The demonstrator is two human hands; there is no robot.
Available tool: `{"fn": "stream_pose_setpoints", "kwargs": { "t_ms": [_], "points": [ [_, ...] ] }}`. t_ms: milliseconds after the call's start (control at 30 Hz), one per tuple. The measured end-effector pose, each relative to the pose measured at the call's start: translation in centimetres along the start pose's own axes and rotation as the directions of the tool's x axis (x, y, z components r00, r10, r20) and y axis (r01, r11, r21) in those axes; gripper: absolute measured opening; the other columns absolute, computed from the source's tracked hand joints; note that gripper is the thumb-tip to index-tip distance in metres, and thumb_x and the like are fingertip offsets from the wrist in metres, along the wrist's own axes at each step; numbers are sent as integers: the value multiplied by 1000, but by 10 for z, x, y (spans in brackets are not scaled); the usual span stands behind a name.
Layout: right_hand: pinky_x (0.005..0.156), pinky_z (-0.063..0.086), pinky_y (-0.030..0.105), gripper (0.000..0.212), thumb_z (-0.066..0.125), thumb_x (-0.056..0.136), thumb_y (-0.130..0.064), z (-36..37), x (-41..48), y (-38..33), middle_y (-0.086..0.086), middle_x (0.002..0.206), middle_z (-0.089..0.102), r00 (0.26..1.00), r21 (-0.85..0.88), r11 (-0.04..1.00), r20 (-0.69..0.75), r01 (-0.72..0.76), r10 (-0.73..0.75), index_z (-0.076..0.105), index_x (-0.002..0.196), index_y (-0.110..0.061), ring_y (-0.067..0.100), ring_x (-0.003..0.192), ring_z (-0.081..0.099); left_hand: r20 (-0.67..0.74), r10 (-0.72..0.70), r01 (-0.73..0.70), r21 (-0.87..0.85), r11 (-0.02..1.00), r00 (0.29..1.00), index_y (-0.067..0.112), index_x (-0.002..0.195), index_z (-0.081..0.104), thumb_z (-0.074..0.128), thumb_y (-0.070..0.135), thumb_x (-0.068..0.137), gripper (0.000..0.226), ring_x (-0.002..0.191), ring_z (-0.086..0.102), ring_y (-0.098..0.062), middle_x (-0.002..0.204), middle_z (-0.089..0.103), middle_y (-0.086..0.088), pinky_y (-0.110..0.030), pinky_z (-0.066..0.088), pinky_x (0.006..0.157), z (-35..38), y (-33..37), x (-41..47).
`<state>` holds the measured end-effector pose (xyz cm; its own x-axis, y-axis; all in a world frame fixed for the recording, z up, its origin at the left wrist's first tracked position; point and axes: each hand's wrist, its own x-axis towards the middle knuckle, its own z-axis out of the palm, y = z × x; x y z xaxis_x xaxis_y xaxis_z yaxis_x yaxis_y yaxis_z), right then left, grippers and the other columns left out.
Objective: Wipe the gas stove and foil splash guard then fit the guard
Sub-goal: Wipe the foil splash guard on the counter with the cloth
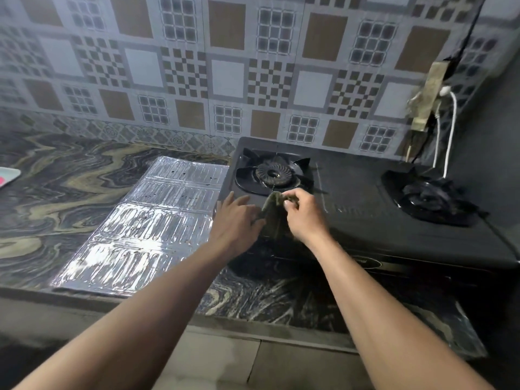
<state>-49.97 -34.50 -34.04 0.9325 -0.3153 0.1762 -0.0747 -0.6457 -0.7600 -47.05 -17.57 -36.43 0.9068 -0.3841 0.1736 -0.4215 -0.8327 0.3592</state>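
Note:
A black two-burner gas stove (363, 204) stands on the marbled counter, with one burner (272, 173) at its left and another (427, 197) at its right. The silver foil splash guard (146, 229) lies flat on the counter just left of the stove. Both hands meet over the stove's front left corner. My right hand (302, 213) pinches the top of a dark cloth (274, 212) that hangs between the hands. My left hand (235, 220) touches the cloth's lower left edge with its fingers spread.
A patterned tile wall (225, 66) rises behind the counter. At the right, a wall socket (430, 94) holds a white plug and cable (450, 128) that hang down behind the stove. A pale tray edge (8, 175) shows at the far left. The counter's front edge (253, 325) runs below my arms.

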Motion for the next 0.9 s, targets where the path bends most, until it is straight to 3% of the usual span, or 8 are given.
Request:
{"fn": "stream_pose_setpoints", "kwargs": {
  "t_ms": [67,200,333,400,500,700,800,900],
  "points": [
    [74,51,32,20,54,98,-14,-11,4,4,-7,90,67,999,77,997,38,-12,9,63,95,-31,15,87,64,-83,4,-12,-93,996,997,31,91,73,58,45,88,20,121,57,-24,114,71,0,-44,37,108,-10,13,0],
    [84,51,39,27,51,99,-11,-29,9,5,-7,94,68,994,199,979,108,-39,17,61,90,-35,18,91,64,-105,-76,34,-351,936,992,29,95,71,60,35,93,12,72,70,-16,85,73,2,-36,56,71,-37,35,0],
    [83,46,34,23,47,98,-8,-41,7,-4,-2,98,65,989,299,953,150,-49,4,62,99,-25,21,93,60,-101,-80,35,-384,923,992,24,90,69,61,29,94,9,81,64,-18,90,71,2,-36,53,75,-61,45,8],
    [99,46,40,18,48,97,-21,-44,5,-10,6,109,67,980,400,913,199,-73,-9,65,104,-21,25,106,60,-102,-74,27,-396,918,992,29,87,67,63,27,93,8,87,63,-18,93,70,3,-36,52,79,-75,48,10],
    [113,32,37,64,48,93,-65,-48,0,-25,-2,139,54,943,461,879,331,-123,-42,54,135,-18,18,127,49,-109,-82,32,-397,917,991,30,86,67,65,24,92,9,92,64,-19,96,71,1,-38,53,84,-95,47,9],
    [72,53,19,4,64,97,-19,-39,3,-58,-1,88,71,924,307,946,321,104,-206,67,95,-19,15,82,68,-100,-138,98,-336,937,985,29,89,67,64,22,93,9,93,64,-19,100,71,-3,-29,47,74,-141,26,0],
    [48,37,5,10,63,96,-14,-29,3,-79,-8,70,63,923,272,951,308,146,-230,70,89,-15,3,61,56,-86,-200,167,-298,940,976,29,90,69,65,23,92,7,97,64,-21,104,71,-3,-30,47,77,-158,1,-8],
    [51,41,10,7,66,95,-15,-12,6,-100,-6,74,68,929,258,958,308,125,-205,72,93,-13,6,64,61,-90,-252,216,-295,931,963,24,98,73,66,23,92,10,103,62,-21,110,70,-3,-34,46,85,-169,-25,-11]
  ]
}}
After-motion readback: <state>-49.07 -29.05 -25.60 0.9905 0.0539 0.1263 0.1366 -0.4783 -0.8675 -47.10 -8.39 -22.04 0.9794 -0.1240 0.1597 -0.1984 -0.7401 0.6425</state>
